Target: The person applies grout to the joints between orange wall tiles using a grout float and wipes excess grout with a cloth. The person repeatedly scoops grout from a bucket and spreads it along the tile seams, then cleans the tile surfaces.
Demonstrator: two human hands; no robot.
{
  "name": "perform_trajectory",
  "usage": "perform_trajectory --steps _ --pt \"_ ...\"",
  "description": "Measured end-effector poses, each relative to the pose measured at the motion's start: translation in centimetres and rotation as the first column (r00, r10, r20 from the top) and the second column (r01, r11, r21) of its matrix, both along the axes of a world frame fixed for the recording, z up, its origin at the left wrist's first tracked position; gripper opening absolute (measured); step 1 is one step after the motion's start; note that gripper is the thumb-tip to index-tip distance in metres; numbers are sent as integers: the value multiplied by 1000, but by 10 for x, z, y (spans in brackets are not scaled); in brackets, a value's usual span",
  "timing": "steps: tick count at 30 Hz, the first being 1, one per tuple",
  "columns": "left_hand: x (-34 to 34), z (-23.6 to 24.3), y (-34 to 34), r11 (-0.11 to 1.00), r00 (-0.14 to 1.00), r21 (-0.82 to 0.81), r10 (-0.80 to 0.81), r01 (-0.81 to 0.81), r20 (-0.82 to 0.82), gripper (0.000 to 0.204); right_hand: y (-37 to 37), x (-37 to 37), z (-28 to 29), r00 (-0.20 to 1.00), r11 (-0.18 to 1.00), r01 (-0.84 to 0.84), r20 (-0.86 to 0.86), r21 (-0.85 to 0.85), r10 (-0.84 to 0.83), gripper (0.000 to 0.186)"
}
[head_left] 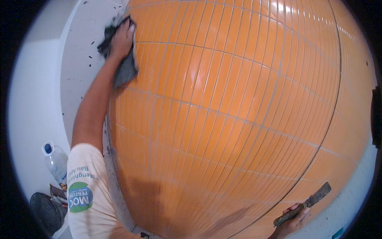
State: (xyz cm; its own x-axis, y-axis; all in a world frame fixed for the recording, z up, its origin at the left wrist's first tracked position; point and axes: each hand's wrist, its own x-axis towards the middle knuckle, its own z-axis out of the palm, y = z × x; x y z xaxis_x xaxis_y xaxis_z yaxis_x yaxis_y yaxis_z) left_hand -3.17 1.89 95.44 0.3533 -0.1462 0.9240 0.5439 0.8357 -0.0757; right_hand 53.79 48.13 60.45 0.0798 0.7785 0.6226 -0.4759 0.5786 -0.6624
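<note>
My left hand [121,43] presses a dark grey cloth [126,71] against the left border of a surface of glossy orange tiles [223,97]. Its fingers are bent over the cloth, which hangs down below the palm. Pale grout lines run between the long narrow tiles. At the lower right, my right hand [293,225] grips the handle of a putty knife [319,194]. The knife's flat, dirty blade points up and to the right, apart from my left hand.
Dark crumbs are scattered over the grey strip [79,63] left of the tiles. At the lower left are a clear plastic bottle with a blue cap [56,163] and a black rounded object [47,213]. A dark object [376,117] shows at the right rim.
</note>
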Motion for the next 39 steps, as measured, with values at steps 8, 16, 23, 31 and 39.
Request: perform_trajectory --steps 8,16,23,31,39 --pt "27 -121 23 951 935 -151 -221 270 276 56 -28 -30 15 998 995 -1 -60 101 7 40" --pt "54 71 37 939 930 -108 -299 327 216 55 -79 -73 54 994 985 -4 106 171 -14 35" --pt "34 24 3 929 911 -140 -290 342 294 54 -187 -167 185 908 821 -272 416 502 46 37" --pt "40 -22 9 867 861 -7 -494 498 117 36 -261 -257 346 885 697 -251 452 672 -116 38" --pt "42 -30 8 828 819 18 -557 560 139 33 -290 -278 392 840 644 -196 466 739 -278 44"
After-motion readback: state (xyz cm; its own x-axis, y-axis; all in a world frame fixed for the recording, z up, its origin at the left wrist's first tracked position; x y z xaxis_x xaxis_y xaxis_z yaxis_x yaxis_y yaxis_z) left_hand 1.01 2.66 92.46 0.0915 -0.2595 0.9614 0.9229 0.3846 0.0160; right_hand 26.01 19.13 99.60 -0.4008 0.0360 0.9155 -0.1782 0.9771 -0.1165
